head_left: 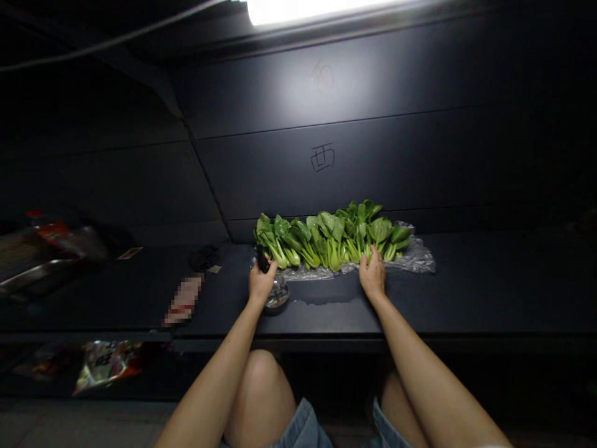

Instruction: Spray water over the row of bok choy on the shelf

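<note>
A row of green bok choy (330,239) lies on crinkled clear plastic wrap (422,255) along the back of a dark shelf (326,317). My left hand (261,281) is closed around the black head of a clear spray bottle (278,295), just in front of the row's left end. At the right part of the row, my right hand (373,274) reaches in with its fingers at the bok choy stems. What those fingertips pinch, if anything, is too small to make out. Leaves and stems look wet.
A dark back panel (261,168) with handwritten marks rises behind the vegetables. On the left stand blurred packages (60,233) and a pale card-like item (184,300). A bright packet (109,364) lies on a lower shelf. Overhead shines a light (303,9).
</note>
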`<state>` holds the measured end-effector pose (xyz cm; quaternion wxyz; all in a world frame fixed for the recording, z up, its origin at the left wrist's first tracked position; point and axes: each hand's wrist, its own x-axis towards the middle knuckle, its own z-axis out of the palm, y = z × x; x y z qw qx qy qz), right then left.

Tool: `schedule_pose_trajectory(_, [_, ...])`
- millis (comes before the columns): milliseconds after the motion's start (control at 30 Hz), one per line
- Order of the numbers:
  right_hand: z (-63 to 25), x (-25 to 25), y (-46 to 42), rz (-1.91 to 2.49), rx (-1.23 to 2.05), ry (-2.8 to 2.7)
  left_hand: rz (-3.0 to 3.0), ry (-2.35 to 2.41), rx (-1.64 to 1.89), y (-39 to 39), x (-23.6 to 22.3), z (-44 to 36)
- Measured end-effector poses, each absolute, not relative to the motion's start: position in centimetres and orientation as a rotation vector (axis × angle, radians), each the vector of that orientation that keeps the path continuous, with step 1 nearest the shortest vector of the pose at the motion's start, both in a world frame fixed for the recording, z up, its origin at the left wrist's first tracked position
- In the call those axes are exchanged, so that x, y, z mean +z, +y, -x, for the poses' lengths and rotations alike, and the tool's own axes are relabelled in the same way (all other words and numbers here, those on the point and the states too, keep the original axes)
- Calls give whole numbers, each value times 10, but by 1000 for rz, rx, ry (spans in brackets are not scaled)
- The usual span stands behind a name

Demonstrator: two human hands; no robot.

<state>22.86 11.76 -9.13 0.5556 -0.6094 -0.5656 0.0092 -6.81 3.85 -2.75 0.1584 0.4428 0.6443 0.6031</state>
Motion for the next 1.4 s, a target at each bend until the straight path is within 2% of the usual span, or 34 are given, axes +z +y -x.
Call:
schedule_pose_trajectory(600, [-232,-84,116,1450,38,-1311,-1309,1755,1653,33,-29,57])
schedule_pose_trajectory(967, [-238,-80,112,1441,31,-1317,-1437,1399,1479,25,-29,43])
schedule_pose_trajectory(1400, [-247,-80,112,1444,-11,-1298,-1458,1281,1217,12,-3,27])
